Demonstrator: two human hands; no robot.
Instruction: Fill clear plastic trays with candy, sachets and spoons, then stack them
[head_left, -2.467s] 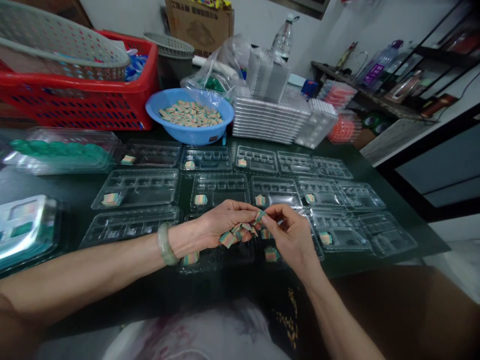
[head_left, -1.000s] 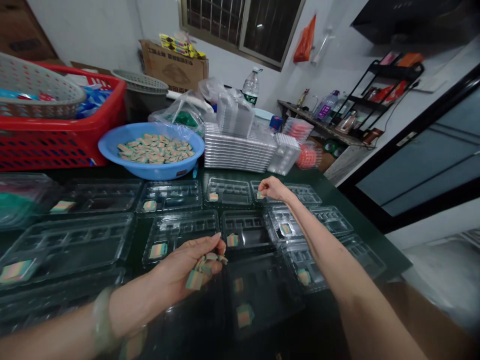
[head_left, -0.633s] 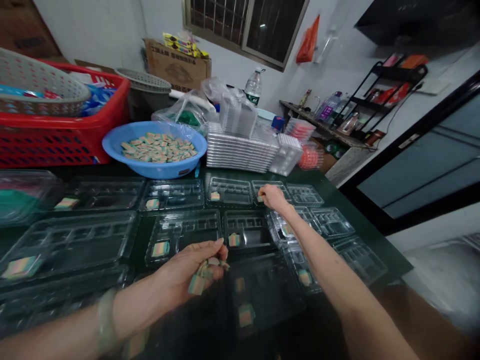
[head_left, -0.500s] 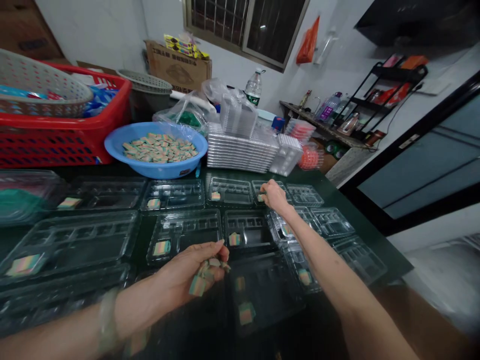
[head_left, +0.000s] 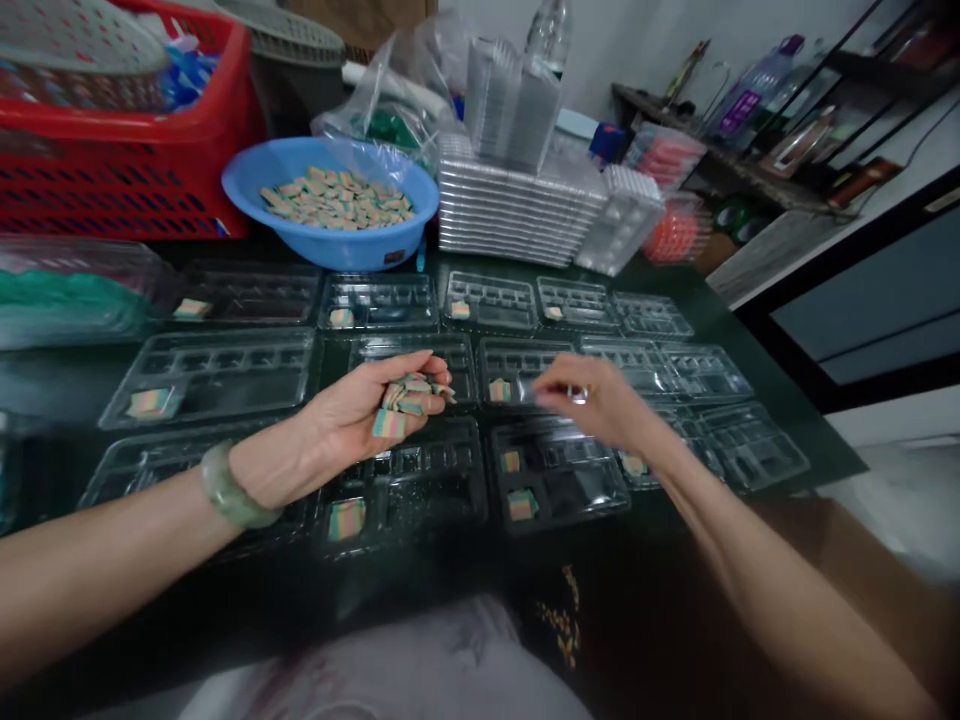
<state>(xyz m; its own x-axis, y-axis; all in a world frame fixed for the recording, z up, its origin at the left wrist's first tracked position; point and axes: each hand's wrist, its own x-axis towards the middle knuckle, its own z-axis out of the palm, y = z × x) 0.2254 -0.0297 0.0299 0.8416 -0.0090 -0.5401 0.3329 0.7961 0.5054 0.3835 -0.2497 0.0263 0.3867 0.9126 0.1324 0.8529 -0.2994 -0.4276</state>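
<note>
My left hand (head_left: 397, 400), palm up and curled, cradles a pile of small striped candy squares (head_left: 409, 395) in pink, yellow and green. It hovers over the middle trays, with a pale green bangle (head_left: 229, 490) on its wrist. My right hand (head_left: 589, 395) hangs over the middle row, right of my left hand. Motion smears its fingertips, so what they hold cannot be made out. Clear plastic compartment trays (head_left: 442, 500) stand in rows. Many have striped candy squares in a left-hand compartment, such as the small stack (head_left: 347, 520) in a front tray.
Behind the trays stands a blue basin (head_left: 337, 245) heaped with the same candy. Beside it are stacked clear trays (head_left: 517, 215) and a red basket (head_left: 120, 170). A lidded container (head_left: 75, 300) with green contents sits at left. Crumbs (head_left: 566, 620) lie near the table's front edge.
My right hand has come away from a back-row tray towards me, and candy shows in that tray. My left hand still holds its pile. The view has tilted downward.
</note>
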